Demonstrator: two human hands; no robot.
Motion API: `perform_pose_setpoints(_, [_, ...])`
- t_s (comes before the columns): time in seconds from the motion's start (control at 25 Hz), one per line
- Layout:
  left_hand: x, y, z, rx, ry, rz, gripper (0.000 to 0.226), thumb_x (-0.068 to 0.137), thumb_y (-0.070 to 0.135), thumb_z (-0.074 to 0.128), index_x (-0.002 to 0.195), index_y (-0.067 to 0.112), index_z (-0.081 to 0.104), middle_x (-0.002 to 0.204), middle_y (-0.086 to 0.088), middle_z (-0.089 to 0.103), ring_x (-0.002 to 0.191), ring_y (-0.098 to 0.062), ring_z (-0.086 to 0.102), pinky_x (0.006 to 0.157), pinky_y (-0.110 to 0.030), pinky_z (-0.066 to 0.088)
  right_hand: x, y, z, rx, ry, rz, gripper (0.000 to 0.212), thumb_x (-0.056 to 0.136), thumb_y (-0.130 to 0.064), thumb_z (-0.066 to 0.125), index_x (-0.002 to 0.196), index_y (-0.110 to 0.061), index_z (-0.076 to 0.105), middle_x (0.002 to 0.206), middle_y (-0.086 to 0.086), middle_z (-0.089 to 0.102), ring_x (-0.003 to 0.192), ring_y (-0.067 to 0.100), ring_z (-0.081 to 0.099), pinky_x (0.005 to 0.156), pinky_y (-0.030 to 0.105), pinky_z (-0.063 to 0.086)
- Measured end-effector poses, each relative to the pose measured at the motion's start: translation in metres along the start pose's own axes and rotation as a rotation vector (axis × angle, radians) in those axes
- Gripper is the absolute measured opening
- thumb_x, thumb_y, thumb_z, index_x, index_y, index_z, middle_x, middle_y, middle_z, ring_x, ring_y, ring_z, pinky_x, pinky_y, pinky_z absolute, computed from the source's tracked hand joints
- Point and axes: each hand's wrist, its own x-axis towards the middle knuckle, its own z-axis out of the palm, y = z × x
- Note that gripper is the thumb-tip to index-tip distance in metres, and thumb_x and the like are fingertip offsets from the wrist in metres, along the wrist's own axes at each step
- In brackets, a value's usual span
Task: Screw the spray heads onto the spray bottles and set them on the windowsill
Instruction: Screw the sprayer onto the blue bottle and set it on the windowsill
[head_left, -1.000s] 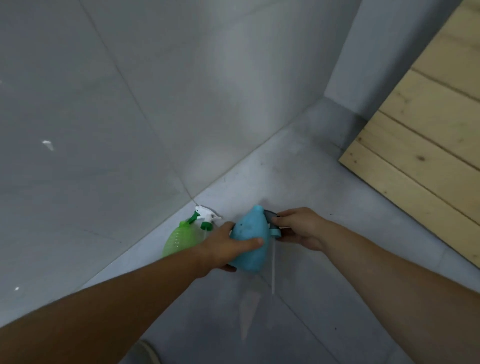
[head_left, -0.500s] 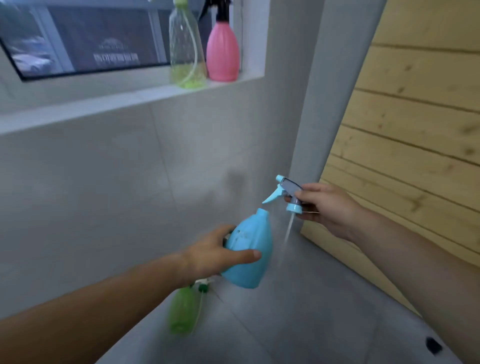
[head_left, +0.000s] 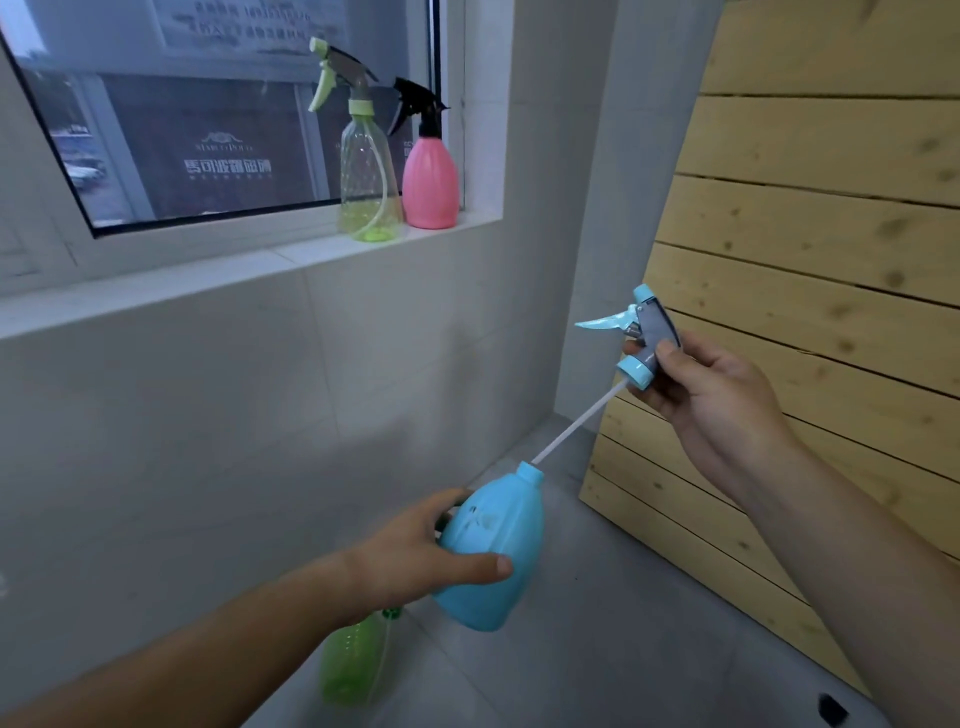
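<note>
The left hand gripped the blue bottle, tilted; up-right of it, the right hand pinched the head (tube barely at the neck). Misaligned threads could cross and jam.

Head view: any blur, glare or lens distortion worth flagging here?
Head view: the blue bottle and spray head are sharp; the green bottle on the floor is soft; the wide lens bows the windowsill and wooden planks; light is even, with no harsh glare.
</note>
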Motion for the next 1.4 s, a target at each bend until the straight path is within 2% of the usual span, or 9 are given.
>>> perform_pose_setpoints(0.32, [0.010,0.004,0.008,-0.118,-0.026,0.066,0.065,0.065,0.038,0.090,0.125,0.034,0.064,0.116,0.001,0.076,0.107,-0.017,0.073,0.097,-0.044,0.058,-0.017,0.026,0.019,-0.127,-0.271,0.202,0.023,0.097,-0.003,0.051,0.116,0.003,0.062,0.111,0.019,0.073,0.102,0.025,0.070,0.084,0.035,0.059])
perform_pose_setpoints(0.56, [0.008,0.006,0.009,-0.184,-0.066,0.091,0.060,0.072,0.036,0.084,0.129,0.034,0.063,0.118,0.002,0.075,0.110,-0.018,0.072,0.098,-0.042,0.057,-0.023,0.031,0.027,-0.258,-0.412,0.241,0.024,0.094,-0.006,0.056,0.119,-0.006,0.059,0.109,0.012,0.075,0.092,0.018,0.072,0.073,0.025,0.055])
perform_pose_setpoints(0.68, [0.007,0.005,0.008,-0.241,-0.078,0.096,0.055,0.077,0.030,0.080,0.130,0.031,0.063,0.119,0.000,0.076,0.109,-0.020,0.073,0.091,-0.037,0.059,-0.024,0.030,0.023,-0.309,-0.497,0.225,0.034,0.090,-0.002,0.063,0.123,-0.008,0.055,0.111,0.012,0.074,0.095,0.017,0.072,0.076,0.024,0.055])
perform_pose_setpoints(0.84, [0.007,0.006,0.010,-0.343,-0.138,0.059,0.057,0.077,0.039,0.078,0.132,0.035,0.063,0.125,-0.002,0.074,0.112,-0.024,0.072,0.080,-0.034,0.058,-0.023,0.029,0.021,-0.294,-0.539,0.197,0.035,0.090,0.002,0.061,0.123,-0.007,0.053,0.114,0.017,0.071,0.097,0.015,0.071,0.077,0.025,0.055])
perform_pose_setpoints(1.0, [0.013,0.001,0.014,-0.469,-0.202,0.032,0.060,0.078,0.044,0.074,0.136,0.037,0.061,0.136,-0.008,0.067,0.126,-0.034,0.063,0.106,-0.057,0.048,-0.022,0.029,0.019,-0.228,-0.550,0.198,0.039,0.090,0.003,0.060,0.127,-0.009,0.053,0.117,0.021,0.070,0.103,0.018,0.070,0.086,0.028,0.056])
perform_pose_setpoints(1.08, [0.014,0.000,0.015,-0.488,-0.222,0.042,0.061,0.078,0.044,0.074,0.137,0.036,0.060,0.138,-0.010,0.066,0.128,-0.037,0.061,0.110,-0.060,0.042,-0.022,0.028,0.018,-0.224,-0.553,0.196,0.040,0.090,0.003,0.060,0.127,-0.010,0.054,0.117,0.022,0.069,0.104,0.019,0.070,0.087,0.028,0.056])
perform_pose_setpoints(1.2, [0.014,0.005,0.017,-0.420,-0.155,0.040,0.069,0.070,0.042,0.082,0.135,0.035,0.059,0.131,-0.007,0.070,0.119,-0.032,0.068,0.101,-0.058,0.052,-0.023,0.030,0.019,-0.267,-0.509,0.194,0.036,0.088,-0.002,0.065,0.122,-0.011,0.059,0.116,0.021,0.070,0.104,0.024,0.071,0.080,0.027,0.057])
perform_pose_setpoints(1.28, [0.014,0.010,0.020,-0.374,-0.121,0.037,0.075,0.065,0.042,0.086,0.133,0.035,0.058,0.125,-0.004,0.072,0.110,-0.028,0.073,0.085,-0.047,0.061,-0.024,0.035,0.021,-0.286,-0.438,0.203,0.032,0.087,-0.006,0.068,0.118,-0.013,0.062,0.114,0.020,0.071,0.103,0.029,0.071,0.077,0.030,0.058])
perform_pose_setpoints(1.4, [0.015,0.015,0.022,-0.410,-0.140,0.003,0.061,0.073,0.046,0.076,0.131,0.035,0.060,0.119,-0.001,0.075,0.101,-0.020,0.076,0.071,-0.032,0.060,-0.023,0.038,0.025,-0.255,-0.354,0.227,0.029,0.087,-0.009,0.069,0.116,-0.013,0.065,0.111,0.019,0.072,0.095,0.025,0.073,0.073,0.029,0.058])
